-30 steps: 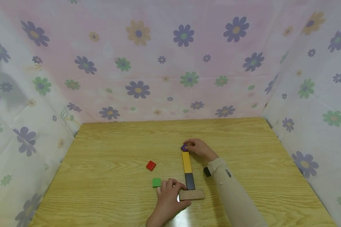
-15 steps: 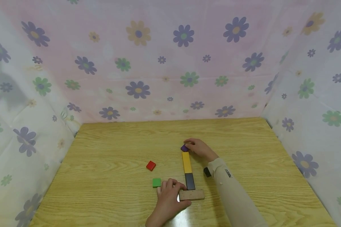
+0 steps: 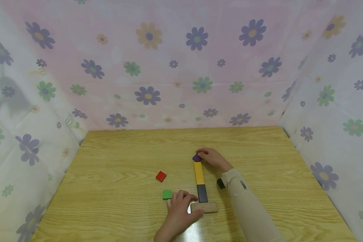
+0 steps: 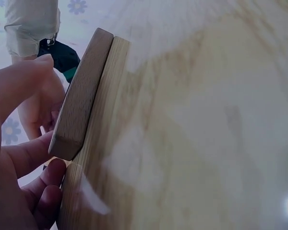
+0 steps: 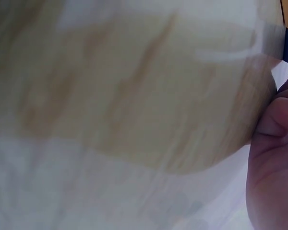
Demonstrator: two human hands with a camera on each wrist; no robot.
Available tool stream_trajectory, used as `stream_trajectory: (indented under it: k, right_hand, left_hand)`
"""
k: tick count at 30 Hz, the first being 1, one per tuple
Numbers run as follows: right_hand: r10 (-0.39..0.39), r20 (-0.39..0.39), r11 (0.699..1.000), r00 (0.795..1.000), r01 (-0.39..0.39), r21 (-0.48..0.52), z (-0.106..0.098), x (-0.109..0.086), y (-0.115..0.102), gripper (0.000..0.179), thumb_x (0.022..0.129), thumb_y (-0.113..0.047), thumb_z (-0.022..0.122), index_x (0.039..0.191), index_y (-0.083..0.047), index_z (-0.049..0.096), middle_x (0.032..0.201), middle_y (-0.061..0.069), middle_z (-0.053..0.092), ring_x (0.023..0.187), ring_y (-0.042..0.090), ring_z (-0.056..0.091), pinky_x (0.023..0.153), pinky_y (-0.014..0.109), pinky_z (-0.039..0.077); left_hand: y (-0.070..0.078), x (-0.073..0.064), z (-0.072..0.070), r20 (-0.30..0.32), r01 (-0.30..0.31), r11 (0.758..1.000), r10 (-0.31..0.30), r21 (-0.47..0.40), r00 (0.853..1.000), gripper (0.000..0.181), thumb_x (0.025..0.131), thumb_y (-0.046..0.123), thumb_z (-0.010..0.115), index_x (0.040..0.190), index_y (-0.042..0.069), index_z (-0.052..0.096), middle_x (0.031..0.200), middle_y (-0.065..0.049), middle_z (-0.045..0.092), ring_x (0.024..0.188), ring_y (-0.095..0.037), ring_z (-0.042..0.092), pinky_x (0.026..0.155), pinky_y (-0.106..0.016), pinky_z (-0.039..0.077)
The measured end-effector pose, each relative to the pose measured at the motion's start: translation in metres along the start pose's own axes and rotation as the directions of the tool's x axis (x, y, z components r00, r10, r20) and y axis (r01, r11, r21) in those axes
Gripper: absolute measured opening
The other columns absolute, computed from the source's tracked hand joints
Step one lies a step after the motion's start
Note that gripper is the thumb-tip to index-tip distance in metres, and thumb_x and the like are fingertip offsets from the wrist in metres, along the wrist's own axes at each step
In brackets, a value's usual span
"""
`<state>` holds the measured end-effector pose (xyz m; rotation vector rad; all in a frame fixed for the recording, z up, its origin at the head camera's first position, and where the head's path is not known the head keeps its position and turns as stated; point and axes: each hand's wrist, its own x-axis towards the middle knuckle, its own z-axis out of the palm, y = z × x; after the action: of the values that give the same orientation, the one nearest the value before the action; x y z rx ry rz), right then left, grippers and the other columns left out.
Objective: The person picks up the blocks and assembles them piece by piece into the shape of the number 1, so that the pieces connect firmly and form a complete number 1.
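Right hand [image 3: 211, 157] pinching purple block [image 3: 195, 158], left hand [image 3: 180, 211] spread at plank [image 3: 210, 207], sleeve print [image 3: 243, 185] illegible

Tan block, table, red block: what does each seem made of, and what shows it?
Tan block: likely bare wood, matte, by its flecked grain. Table: glossy wood or wood-look laminate; grain and glare show, but not which. Red block: smooth, perhaps painted wood or plastic; its even colour leaves it open.
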<state>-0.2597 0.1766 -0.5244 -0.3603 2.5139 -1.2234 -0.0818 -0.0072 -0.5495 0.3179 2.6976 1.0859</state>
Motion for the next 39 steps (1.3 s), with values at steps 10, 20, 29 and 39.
stream_trajectory:
  k: [10,20,29,39]
  right_hand:
    - [0.033,-0.025,0.999,0.999,-0.033,-0.009,0.003,0.004,0.003,0.031,0.095,-0.024,0.042,0.12,-0.011,0.055,0.122,0.008,0.052,0.11,0.023,0.047,0.09,0.04,0.035]
    - [0.036,-0.031,0.999,0.999,-0.036,0.012,0.003,0.003,0.003,0.031,0.095,-0.024,0.043,0.12,-0.01,0.055,0.12,0.008,0.053,0.105,0.022,0.049,0.086,0.039,0.036]
    - [0.033,-0.022,0.999,0.999,-0.032,0.018,0.003,0.006,0.004,0.031,0.095,-0.024,0.043,0.12,-0.009,0.055,0.118,0.007,0.053,0.104,0.021,0.049,0.086,0.039,0.037]
    - [0.035,-0.024,0.999,0.999,-0.034,0.039,0.001,0.002,0.004,0.031,0.094,-0.024,0.044,0.12,-0.009,0.055,0.118,0.008,0.053,0.105,0.022,0.049,0.087,0.039,0.036]
  left_hand:
    - [-0.004,-0.01,0.0,-0.066,-0.049,0.999,0.049,-0.002,0.997,0.046,0.076,0.061,0.054,0.101,0.023,0.052,0.098,0.012,0.04,0.09,-0.012,0.033,0.068,-0.034,0.021]
    - [-0.004,-0.022,-0.002,-0.164,-0.073,0.997,0.067,-0.031,0.984,0.036,0.082,0.048,0.056,0.103,0.019,0.054,0.096,0.011,0.046,0.093,-0.011,0.04,0.076,-0.039,0.029]
    - [-0.009,-0.027,-0.015,-0.205,-0.056,0.994,0.035,-0.096,0.978,0.031,0.083,0.042,0.058,0.099,0.016,0.057,0.085,0.01,0.051,0.078,-0.008,0.047,0.067,-0.026,0.039]
    - [-0.013,-0.034,-0.03,-0.293,0.129,0.983,-0.163,-0.131,0.942,0.026,0.083,0.046,0.057,0.093,0.023,0.055,0.076,0.016,0.051,0.061,0.0,0.045,0.054,-0.022,0.037]
